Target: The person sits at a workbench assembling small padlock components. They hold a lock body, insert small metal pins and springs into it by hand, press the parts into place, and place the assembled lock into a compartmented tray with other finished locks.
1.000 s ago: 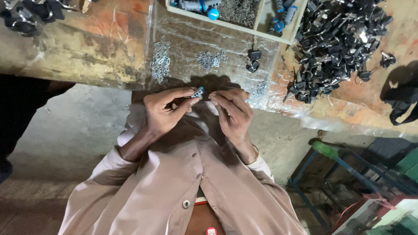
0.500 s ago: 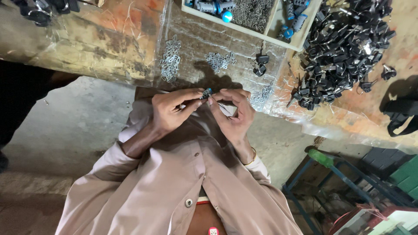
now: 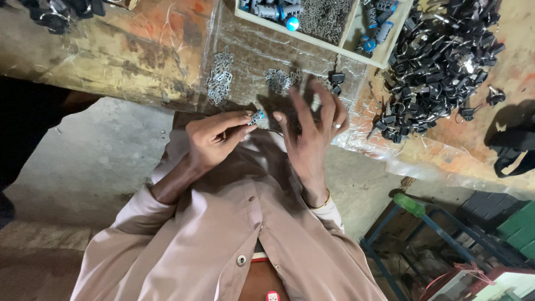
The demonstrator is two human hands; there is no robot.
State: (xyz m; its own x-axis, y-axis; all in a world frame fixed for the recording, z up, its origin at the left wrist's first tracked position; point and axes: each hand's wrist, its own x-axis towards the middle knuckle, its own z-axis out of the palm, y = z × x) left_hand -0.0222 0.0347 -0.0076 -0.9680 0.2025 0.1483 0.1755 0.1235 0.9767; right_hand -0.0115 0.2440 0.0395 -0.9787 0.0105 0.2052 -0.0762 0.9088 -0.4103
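The left hand (image 3: 214, 142) pinches a small metal part with a blue tip (image 3: 257, 117) between thumb and fingertips, just above the person's chest. The right hand (image 3: 312, 131) is open, fingers spread and holding nothing, its fingertips close beside the part but not gripping it. Beyond the fingers, on the plastic-covered workbench (image 3: 128, 61), lie two small heaps of bright metal clips: one past the left hand (image 3: 219, 81), one between the hands (image 3: 277, 79). Near the right fingertips sit two small black pieces (image 3: 336, 82). Farther out stands a shallow cream tray (image 3: 384, 53) holding blue-capped cylinders (image 3: 277, 11) and fine metal springs (image 3: 323, 19). To the right of the right hand spreads a large pile of black parts (image 3: 440, 61). A beige shirt (image 3: 234, 234) fills the foreground below both wrists.
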